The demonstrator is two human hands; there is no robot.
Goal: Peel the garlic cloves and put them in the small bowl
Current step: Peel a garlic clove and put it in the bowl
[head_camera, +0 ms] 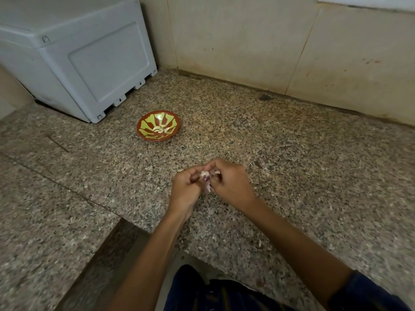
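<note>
A small red bowl (143, 125) with a yellow-green flower pattern sits on the granite counter, with a few pale peeled cloves (160, 129) in its middle. Nearer to me, my left hand (185, 189) and my right hand (231, 182) meet above the counter. Both pinch a garlic piece (205, 175) with white and purplish skin held between their fingertips. A strip of loose skin hangs down from it. Most of the garlic is hidden by my fingers.
A large white appliance (85, 55) stands at the back left, close behind the bowl. Beige tiled walls (269, 41) close off the back. A few bits of garlic skin (260, 243) lie on the speckled counter (292, 153). The counter's edge drops off at the lower left.
</note>
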